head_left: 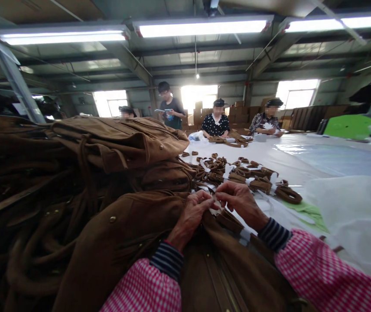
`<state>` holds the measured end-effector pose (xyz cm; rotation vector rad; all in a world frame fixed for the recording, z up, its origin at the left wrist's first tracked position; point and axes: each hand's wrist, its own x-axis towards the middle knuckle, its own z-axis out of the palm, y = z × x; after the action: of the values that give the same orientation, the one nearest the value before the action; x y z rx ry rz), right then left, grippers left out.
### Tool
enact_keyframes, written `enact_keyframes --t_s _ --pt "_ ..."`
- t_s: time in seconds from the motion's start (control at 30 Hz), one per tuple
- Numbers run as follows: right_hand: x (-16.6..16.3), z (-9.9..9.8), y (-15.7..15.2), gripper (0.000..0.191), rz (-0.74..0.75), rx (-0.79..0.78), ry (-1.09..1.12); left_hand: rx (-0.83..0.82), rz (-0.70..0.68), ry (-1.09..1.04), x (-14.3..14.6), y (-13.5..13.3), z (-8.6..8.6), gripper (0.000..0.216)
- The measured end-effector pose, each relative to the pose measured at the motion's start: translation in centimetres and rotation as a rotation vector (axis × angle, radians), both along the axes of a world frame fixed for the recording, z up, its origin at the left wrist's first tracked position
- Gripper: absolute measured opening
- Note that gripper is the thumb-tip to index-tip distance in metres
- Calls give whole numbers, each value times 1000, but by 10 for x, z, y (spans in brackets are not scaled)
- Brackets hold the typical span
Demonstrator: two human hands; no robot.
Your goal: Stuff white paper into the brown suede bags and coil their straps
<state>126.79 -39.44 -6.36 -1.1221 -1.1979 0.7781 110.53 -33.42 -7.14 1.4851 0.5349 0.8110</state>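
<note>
A brown bag [133,225] with metal studs and a zip lies right in front of me. Over its upper edge my left hand [190,214] is closed, thumb and fingers pinched together. Facing it, my right hand [242,201] is also closed in a pinch, its fingertips very near the left ones. Something small and pale shows between the fingertips, too small to name. A thin dark strap end [206,187] shows just behind them. Rolled brown straps [234,173] bound with white wrapping lie beyond my hands.
More brown bags [117,143] are piled high on the left. White sheeting [351,212] and a green cloth [309,214] lie on the right of the white table [263,151]. Several people are across the table, one of them standing [172,110]. A bright green panel [346,126] stands far right.
</note>
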Motion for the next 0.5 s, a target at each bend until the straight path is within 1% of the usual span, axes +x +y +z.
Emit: enact_keyframes --t_s 0.07,0.17,0.3,0.4,0.5 --pt "0 -1 1 22 -34 57 -11 -44 -1 -18 1 -3 2 28" --pt "-2 -3 2 29 -41 68 73 -48 -16 -26 3 -6 2 28" --pt "-3 -6 3 34 -4 -9 246 23 3 -21 5 -8 0 26" --pt "1 -8 1 34 78 -102 348 36 21 -16 6 -7 -2 31" --pt "6 -10 -1 35 146 -173 400 49 31 0 6 -7 -3 31"
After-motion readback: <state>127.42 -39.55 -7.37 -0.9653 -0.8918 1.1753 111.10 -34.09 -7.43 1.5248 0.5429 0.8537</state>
